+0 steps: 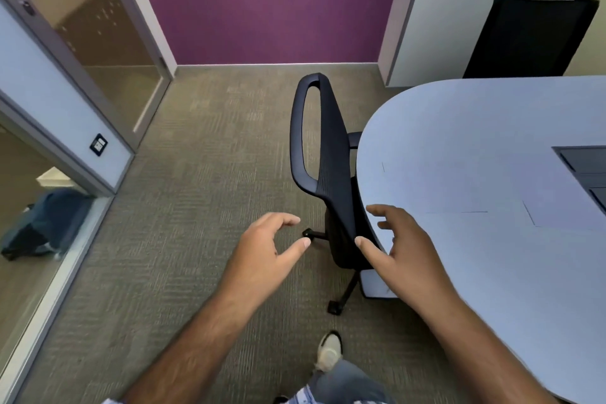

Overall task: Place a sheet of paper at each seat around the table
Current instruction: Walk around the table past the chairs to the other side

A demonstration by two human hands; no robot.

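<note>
Your left hand [269, 246] is empty, fingers spread and curled, above the carpet [183, 207]. Your right hand [403, 249] is likewise empty with fingers apart, over the bench [492, 289] edge, touching nothing visible. At 12 o'clock between both hands stands a black chair [328, 154], pushed against the bench. At 2 o'clock from your right hand, faint sheets of paper [436, 187] lie flat on the bench.
</note>
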